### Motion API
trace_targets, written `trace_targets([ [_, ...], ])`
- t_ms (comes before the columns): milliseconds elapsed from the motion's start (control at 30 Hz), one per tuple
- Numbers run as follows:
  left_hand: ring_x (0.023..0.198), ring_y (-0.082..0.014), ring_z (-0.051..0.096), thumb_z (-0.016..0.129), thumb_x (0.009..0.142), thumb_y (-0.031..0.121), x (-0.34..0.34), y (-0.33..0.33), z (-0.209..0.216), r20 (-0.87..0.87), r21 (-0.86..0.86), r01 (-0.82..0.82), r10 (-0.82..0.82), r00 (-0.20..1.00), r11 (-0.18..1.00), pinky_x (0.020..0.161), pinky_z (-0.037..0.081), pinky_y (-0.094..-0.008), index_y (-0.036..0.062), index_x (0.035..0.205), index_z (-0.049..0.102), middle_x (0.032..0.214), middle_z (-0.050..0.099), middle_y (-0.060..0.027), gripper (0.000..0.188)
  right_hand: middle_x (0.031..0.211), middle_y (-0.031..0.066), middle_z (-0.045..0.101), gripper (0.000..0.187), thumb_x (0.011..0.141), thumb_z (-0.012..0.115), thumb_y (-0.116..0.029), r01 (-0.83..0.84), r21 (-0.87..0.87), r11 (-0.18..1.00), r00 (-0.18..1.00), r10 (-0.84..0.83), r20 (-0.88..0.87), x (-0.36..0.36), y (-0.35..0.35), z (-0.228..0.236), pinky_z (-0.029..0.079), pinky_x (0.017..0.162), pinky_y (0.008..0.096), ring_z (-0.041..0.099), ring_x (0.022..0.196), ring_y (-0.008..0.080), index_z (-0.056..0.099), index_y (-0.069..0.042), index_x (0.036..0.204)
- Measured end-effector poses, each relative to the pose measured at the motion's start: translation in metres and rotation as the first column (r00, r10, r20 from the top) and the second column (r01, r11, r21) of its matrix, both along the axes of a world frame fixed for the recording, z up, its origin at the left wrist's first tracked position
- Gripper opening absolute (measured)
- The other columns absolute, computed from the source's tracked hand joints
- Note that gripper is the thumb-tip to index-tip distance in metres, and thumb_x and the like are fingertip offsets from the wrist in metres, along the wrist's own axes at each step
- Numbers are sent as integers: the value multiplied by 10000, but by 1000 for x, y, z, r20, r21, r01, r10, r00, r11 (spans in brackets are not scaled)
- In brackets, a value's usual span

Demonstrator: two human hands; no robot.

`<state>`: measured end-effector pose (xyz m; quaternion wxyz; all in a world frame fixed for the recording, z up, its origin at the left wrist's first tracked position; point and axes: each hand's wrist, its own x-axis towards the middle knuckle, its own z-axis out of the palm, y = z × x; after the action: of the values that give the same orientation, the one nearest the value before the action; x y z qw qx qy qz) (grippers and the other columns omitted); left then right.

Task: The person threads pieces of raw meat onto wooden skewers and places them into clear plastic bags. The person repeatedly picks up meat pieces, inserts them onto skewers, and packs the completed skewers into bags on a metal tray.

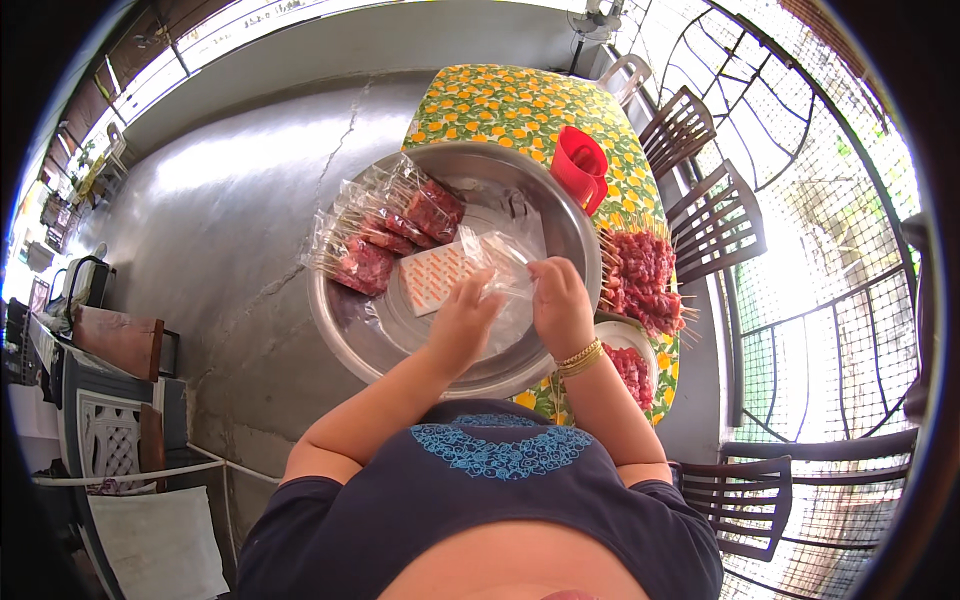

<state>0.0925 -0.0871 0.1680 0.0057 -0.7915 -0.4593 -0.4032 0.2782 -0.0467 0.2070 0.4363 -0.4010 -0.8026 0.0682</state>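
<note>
Between my two hands a clear plastic bag [510,262] is stretched above a large steel basin [350,335]. My left hand [466,312] is closed on the bag's near left edge, and my right hand [560,300] pinches its right side. Under the bag lies a white packet with an orange pattern [432,278], resting in the basin beside more clear plastic. At the basin's left side, several bagged bundles of raw meat skewers [365,262] lean on the rim, stick ends pointing outward. No meat shows inside the bag I hold.
Right of the basin, a pile of unbagged meat skewers [640,275] lies on the lemon-patterned tablecloth [490,105]. Nearer me stands a white plate [652,350] with raw meat [630,375]. A red pitcher [578,165] stands beyond. Brown plastic chairs [715,220] line the right side.
</note>
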Motion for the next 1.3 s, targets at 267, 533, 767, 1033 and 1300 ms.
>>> trace_targets([
  [267, 1044, -315, 596, 627, 851, 46, -9, 11, 22, -117, -33, -138, 133, 984, 990, 870, 522, -414, 47, 1088, 689, 1302, 602, -97, 245, 1025, 130, 619, 319, 774, 648, -17, -22, 40, 999, 997, 19, 69, -1, -14, 5, 514, 867, 438, 618, 990, 347, 612, -61, 1088],
  [533, 909, -293, 620, 613, 801, 1, 6, 3, 25, -75, 40, 84, -81, 994, 996, 841, 525, -382, 13, 1126, 695, 1280, 659, -84, 336, 1095, 164, 642, 243, 799, 564, -20, -14, -585, 811, 969, 155, 191, -19, -28, -35, 524, 890, 399, 628, 1047, 327, 632, -11, 1031],
  [767, 926, -265, 622, 608, 807, 66, -4, 0, -8, -370, -109, 151, -181, 911, 983, 820, 534, -371, 125, 1118, 731, 1271, 680, -9, 340, 1095, 199, 688, 324, 818, 610, -133, 21, -658, 753, 526, 551, 648, -24, -25, -52, 503, 944, 464, 665, 1014, 339, 649, -7, 1114],
  [1033, 966, -310, 621, 585, 776, -37, -38, 21, -12, -308, -110, -74, 37, 951, 991, 862, 511, -409, 95, 1143, 708, 1241, 669, -56, 409, 959, 125, 703, 269, 837, 614, -131, 76, -222, 972, 993, -53, 108, 87, -66, -66, 537, 834, 446, 662, 936, 352, 697, -121, 1092],
  [1300, 1082, -323, 611, 555, 797, -60, -25, 22, -37, -288, -229, -63, -6, 958, 972, 941, 489, -417, 81, 1197, 678, 1260, 648, -83, 442, 1185, 190, 661, 623, 899, 680, -456, 904, -427, 17, 391, -436, 811, 267, -164, -162, 529, 935, 475, 626, 1159, 348, 523, -44, 1338],
])
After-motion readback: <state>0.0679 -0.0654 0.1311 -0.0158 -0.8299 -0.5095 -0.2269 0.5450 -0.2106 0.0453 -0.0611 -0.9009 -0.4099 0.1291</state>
